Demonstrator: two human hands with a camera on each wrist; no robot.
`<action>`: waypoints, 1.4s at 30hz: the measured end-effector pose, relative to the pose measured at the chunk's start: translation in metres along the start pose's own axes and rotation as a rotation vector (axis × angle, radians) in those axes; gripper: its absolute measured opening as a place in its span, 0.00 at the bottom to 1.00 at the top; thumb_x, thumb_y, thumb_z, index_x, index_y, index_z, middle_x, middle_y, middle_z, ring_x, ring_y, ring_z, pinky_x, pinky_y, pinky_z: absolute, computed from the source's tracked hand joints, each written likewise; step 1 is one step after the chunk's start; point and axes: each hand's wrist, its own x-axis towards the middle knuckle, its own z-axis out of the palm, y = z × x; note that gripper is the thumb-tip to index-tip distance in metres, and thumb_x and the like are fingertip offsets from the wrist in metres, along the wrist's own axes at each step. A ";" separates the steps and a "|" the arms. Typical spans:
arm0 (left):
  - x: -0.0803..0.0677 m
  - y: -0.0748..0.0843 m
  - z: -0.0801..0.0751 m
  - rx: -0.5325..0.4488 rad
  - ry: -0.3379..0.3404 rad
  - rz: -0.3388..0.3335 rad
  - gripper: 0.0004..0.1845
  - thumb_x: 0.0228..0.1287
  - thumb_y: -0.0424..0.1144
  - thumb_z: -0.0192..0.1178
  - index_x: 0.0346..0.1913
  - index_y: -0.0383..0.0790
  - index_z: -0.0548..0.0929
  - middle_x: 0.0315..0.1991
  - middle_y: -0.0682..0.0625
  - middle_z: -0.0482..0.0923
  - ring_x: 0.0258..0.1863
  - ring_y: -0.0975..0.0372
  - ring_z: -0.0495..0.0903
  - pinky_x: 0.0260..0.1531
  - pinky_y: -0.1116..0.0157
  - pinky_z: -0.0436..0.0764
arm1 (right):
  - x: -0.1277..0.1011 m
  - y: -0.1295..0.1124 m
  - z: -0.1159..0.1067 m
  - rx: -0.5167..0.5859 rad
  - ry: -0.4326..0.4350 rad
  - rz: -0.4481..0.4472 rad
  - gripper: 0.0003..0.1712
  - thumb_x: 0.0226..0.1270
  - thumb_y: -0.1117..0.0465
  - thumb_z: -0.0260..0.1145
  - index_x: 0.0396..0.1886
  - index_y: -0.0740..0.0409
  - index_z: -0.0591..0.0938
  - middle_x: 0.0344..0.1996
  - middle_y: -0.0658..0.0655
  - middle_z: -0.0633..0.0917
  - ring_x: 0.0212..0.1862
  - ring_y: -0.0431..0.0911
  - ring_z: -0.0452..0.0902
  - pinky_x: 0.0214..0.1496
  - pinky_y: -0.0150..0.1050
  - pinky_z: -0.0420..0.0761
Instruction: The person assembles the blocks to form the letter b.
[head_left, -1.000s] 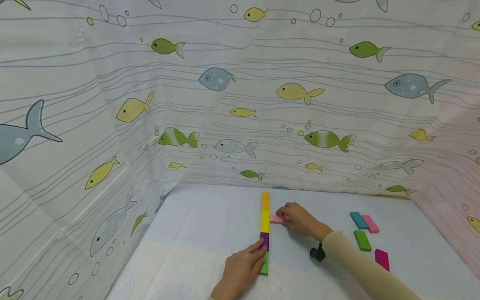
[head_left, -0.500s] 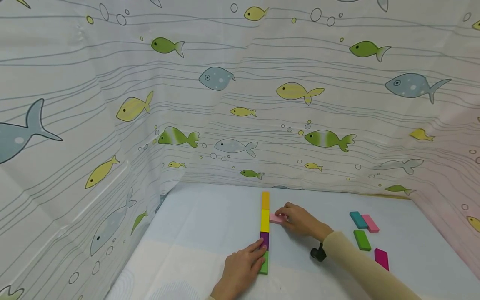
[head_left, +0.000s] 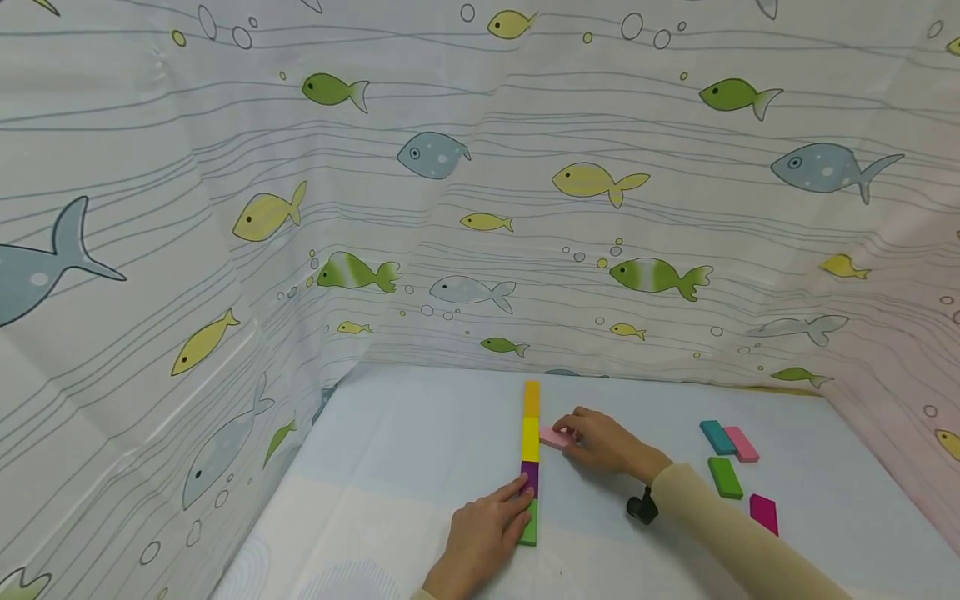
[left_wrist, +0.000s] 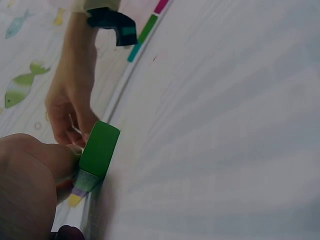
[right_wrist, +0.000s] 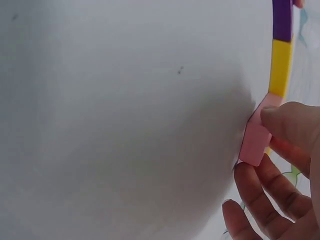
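**One nudge could break the block line**

From my remote seat I see the table (head_left: 420,433), draped in pale cloth and fenced in by the fish-print curtain (head_left: 480,208). Running away from me on it is the row of blocks (head_left: 530,462): orange farthest, then yellow, purple and green, lying flat, end to end. My left hand (head_left: 483,537) rests at the near end, fingers curled against the green block (left_wrist: 100,150), steadying it. My right hand (head_left: 603,442) pinches the pink block (right_wrist: 256,135) between thumb and fingertips, with one corner touching the right side of the yellow block (right_wrist: 280,67) and the piece sitting askew to the row.

My worry is that corner: I judge that a push leftward would shove the yellow piece out of line and open gaps along the row. The left hand steadies only the near end, so the far blocks can slide freely. The cloth could also wrinkle and drag pieces. The spare blocks (head_left: 731,471) lie well to the right, beside my sleeve (head_left: 735,533), which could sweep them.
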 end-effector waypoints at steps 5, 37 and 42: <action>0.000 -0.001 0.001 0.004 0.003 0.004 0.20 0.70 0.50 0.59 0.63 0.57 0.80 0.66 0.61 0.74 0.48 0.56 0.86 0.26 0.64 0.80 | -0.001 0.001 -0.001 -0.006 -0.005 -0.004 0.22 0.61 0.52 0.73 0.56 0.43 0.83 0.40 0.43 0.81 0.43 0.39 0.76 0.50 0.39 0.81; -0.001 0.001 0.000 0.008 0.010 0.000 0.19 0.70 0.49 0.59 0.61 0.57 0.81 0.66 0.61 0.74 0.48 0.56 0.86 0.25 0.65 0.79 | 0.006 0.000 0.003 -0.076 0.014 -0.084 0.20 0.62 0.66 0.70 0.53 0.45 0.84 0.45 0.47 0.84 0.49 0.45 0.77 0.59 0.47 0.78; -0.001 0.000 0.001 0.011 0.009 -0.002 0.19 0.70 0.50 0.59 0.62 0.57 0.81 0.66 0.61 0.74 0.48 0.56 0.86 0.23 0.65 0.78 | 0.006 0.000 0.004 -0.073 0.023 -0.095 0.20 0.62 0.67 0.70 0.52 0.45 0.85 0.45 0.46 0.84 0.50 0.45 0.77 0.59 0.47 0.79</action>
